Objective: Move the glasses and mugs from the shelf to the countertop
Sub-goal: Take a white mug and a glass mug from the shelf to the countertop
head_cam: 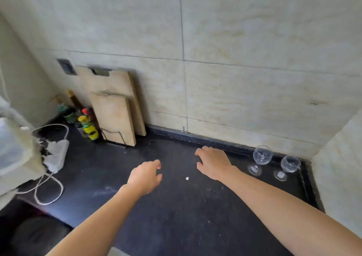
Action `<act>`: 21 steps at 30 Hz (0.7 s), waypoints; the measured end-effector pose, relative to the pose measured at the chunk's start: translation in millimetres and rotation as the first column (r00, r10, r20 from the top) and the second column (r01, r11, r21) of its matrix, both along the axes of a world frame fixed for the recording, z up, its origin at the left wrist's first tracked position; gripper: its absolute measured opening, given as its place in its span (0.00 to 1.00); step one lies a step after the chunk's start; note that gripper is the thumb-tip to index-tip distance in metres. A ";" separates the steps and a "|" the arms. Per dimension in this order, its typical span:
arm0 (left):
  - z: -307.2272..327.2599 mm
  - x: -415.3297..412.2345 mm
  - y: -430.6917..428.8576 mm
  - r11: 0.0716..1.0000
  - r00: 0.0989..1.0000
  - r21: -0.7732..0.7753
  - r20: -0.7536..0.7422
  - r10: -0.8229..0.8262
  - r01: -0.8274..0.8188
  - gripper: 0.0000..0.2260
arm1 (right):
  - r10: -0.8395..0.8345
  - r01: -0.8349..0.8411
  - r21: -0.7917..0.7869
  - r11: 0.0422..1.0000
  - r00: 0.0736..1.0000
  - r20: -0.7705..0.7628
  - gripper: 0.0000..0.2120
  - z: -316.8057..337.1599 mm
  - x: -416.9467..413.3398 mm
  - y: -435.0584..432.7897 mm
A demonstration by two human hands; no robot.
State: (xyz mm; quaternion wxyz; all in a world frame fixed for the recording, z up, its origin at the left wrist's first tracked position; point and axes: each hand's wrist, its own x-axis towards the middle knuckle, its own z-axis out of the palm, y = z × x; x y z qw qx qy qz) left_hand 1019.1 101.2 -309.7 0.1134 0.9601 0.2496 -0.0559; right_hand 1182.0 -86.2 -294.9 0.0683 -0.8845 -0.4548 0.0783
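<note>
Two clear stemmed glasses stand upright on the black countertop [176, 206] at the far right corner, one [261, 158] near the wall and a smaller-looking one [288, 166] to its right. My right hand [213, 162] hovers over the counter left of the glasses, fingers apart, holding nothing. My left hand [146, 176] is stretched out over the middle of the counter, fingers loosely curled and empty. No shelf and no mugs are in view.
Two wooden cutting boards [113, 107] lean on the tiled wall at the back left, with bottles [89, 126] beside them. A white appliance [15, 150], power strip [56, 155] and cable lie at the left. A wall [338, 173] closes the right side.
</note>
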 end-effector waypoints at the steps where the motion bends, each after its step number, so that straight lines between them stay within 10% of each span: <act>1: 2.6 -27.6 5.7 0.998 0.998 0.005 0.008 0.063 -0.063 0.14 | 0.059 -0.060 0.007 0.998 0.998 0.007 0.17 3.1 -14.1 18.1; 9: 39.9 -283.7 28.6 0.871 0.875 0.092 0.010 0.483 -0.482 0.14 | 0.544 -0.545 0.057 0.837 0.839 0.024 0.16 24.4 -210.5 146.7; 21: 70.9 -679.5 -0.9 0.415 0.419 0.072 0.064 0.906 -0.907 0.13 | 0.907 -0.922 0.105 0.373 0.386 0.166 0.18 53.8 -606.2 272.2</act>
